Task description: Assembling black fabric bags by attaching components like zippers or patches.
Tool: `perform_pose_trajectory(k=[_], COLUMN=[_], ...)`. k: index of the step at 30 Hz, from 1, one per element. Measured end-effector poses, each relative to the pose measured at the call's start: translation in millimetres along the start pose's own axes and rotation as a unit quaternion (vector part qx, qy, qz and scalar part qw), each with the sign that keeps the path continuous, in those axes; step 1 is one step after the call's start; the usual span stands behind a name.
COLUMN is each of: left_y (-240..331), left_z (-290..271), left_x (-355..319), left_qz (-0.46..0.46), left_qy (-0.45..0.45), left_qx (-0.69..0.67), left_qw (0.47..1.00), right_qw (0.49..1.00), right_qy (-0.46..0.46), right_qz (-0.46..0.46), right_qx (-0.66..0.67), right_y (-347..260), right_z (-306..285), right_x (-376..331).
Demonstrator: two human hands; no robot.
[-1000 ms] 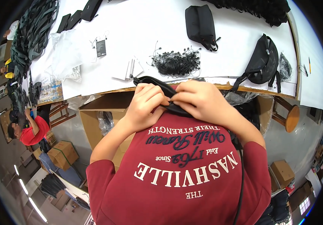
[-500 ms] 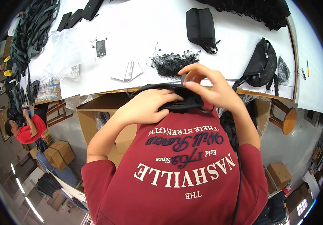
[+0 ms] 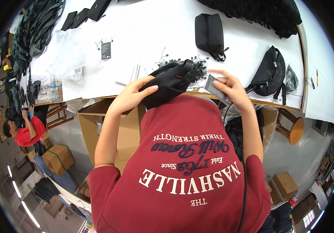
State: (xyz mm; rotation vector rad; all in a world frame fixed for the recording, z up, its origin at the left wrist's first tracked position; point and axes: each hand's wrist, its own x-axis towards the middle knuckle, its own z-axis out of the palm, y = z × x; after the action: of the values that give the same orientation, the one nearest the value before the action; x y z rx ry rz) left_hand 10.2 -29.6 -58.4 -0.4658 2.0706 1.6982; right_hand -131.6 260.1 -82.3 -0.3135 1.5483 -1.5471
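At the table's near edge, my left hand (image 3: 138, 93) grips a small black zip pouch (image 3: 169, 87) by its left end, thumb lying across the fabric. The pouch is tilted, with a loop at its upper right end. Off to the right of it, my right hand (image 3: 235, 90) pinches a dark grey hang tag (image 3: 216, 91) between thumb and fingers, and its index finger sticks out, blurred. Behind the pouch lies a tangled heap of thin black tag strings (image 3: 199, 72), partly covered by it. Several white cards (image 3: 133, 74) are fanned out just left of the pouch.
Farther back on the white table stand a black boxy pouch (image 3: 209, 33) and, to the right, a black waist bag (image 3: 270, 73). Another dark tag (image 3: 106, 51) and plastic bags (image 3: 70, 54) lie left. An open carton (image 3: 128, 136) sits below the edge. A co-worker (image 3: 29, 132) is far left.
The pouch has moved up and left, away from my shirt. My right hand has left its opening and moved right, the grey tag now showing in its fingers.
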Motion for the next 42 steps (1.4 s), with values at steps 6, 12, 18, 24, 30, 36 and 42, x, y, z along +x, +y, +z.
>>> perform_pose_trajectory(k=[6, 12, 18, 24, 30, 36, 42], left_y=[-1, 32, 14, 12, 10, 14, 34], left_z=[-2, 7, 13, 13, 15, 17, 23], left_x=[-4, -9, 0, -2, -3, -5, -15], left_qz=[-0.01, 0.055, -0.001, 0.008, 0.034, 0.061, 0.077], left_qy=[-0.126, -0.177, -0.22, -0.216, -0.196, -0.189, -0.138], left_qx=[0.04, 0.039, -0.021, -0.024, 0.0, 0.03, 0.069], left_qw=[0.991, 0.982, 0.975, 0.976, 0.98, 0.98, 0.985], right_qw=[0.86, 0.896, 0.938, 0.909, 0.868, 0.798, 0.783], right_qy=[-0.161, 0.194, 0.046, -0.03, -0.052, -0.146, -0.203], right_qz=[-0.159, -0.159, 0.017, 0.162, 0.205, 0.126, 0.065], right_qx=[0.458, 0.366, 0.343, 0.382, 0.449, 0.571, 0.584], right_y=[0, -19, -17, 0, 7, 40, 47], right_z=[-19, -7, 38, 61, 67, 60, 60], right_x=[0, 51, 66, 60, 54, 68, 75])
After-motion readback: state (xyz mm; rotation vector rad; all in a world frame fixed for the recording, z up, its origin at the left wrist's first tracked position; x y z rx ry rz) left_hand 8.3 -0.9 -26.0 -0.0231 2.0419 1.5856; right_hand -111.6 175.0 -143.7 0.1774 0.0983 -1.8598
